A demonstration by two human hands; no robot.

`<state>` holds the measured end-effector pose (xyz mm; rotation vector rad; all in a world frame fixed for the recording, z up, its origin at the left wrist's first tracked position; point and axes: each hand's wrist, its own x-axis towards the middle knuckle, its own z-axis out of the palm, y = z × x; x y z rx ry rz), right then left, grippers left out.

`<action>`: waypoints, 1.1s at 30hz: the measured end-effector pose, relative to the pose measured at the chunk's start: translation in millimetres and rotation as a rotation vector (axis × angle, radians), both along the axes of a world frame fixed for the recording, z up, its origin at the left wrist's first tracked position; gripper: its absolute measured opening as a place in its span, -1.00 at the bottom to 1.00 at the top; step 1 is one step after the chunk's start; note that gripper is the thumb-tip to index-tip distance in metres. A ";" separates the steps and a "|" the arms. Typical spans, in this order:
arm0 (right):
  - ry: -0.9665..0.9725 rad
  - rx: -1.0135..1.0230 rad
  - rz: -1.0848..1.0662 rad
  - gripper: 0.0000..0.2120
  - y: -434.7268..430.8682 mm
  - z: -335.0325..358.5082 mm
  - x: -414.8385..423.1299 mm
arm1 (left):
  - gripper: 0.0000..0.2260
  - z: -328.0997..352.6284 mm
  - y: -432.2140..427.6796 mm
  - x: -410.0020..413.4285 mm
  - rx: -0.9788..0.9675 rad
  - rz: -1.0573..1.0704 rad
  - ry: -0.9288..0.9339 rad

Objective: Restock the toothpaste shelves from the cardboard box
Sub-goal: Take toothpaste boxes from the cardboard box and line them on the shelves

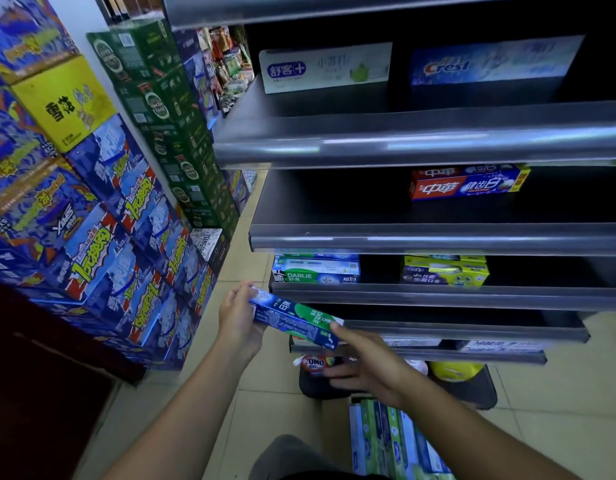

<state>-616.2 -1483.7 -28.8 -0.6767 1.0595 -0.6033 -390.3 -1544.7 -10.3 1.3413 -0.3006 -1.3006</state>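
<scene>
A person restocking a shop aisle grasps a blue-and-green toothpaste box [292, 318] by its left end in the left hand [239, 320], fingers curled round it. The box is held level in the air, just in front of the lower rails of the dark shelves [421, 237]. The right hand [365, 362] is loose: its thumb tip touches the box's right end, and its fingers spread below, clear of the box.

More toothpaste packs [396, 441] stand on end at the bottom edge, cut off by the frame. The carton around them is hard to make out.

On the third shelf lie matching Darlie boxes [315, 270] and, well apart to the right, a yellow-green pack [445, 270]. A red-and-blue box [469, 183] sits one shelf up. A white box [325, 67] and a Crest box [493, 60] stand blurred on the shelf above that.

The rails hide most of the pale goods on the two lowest shelves. Below them an OMO bag [313, 363] shows behind the right hand's fingers. Stacked drink cases [92, 202] fill the left side.
</scene>
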 end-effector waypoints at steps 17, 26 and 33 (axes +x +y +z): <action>0.363 -0.557 0.063 -0.47 -31.9 89.9 -46.5 | -0.49 52.6 31.7 -59.3 -0.367 -1.081 -0.628; 0.316 -0.337 -0.052 -0.46 -7.8 35.7 -66.4 | -0.60 21.6 33.2 -33.6 -0.296 -0.635 -0.215; 0.258 -0.324 -0.395 -0.57 -12.0 4.4 -50.9 | -0.53 -5.0 28.8 -19.3 -0.234 -0.353 0.111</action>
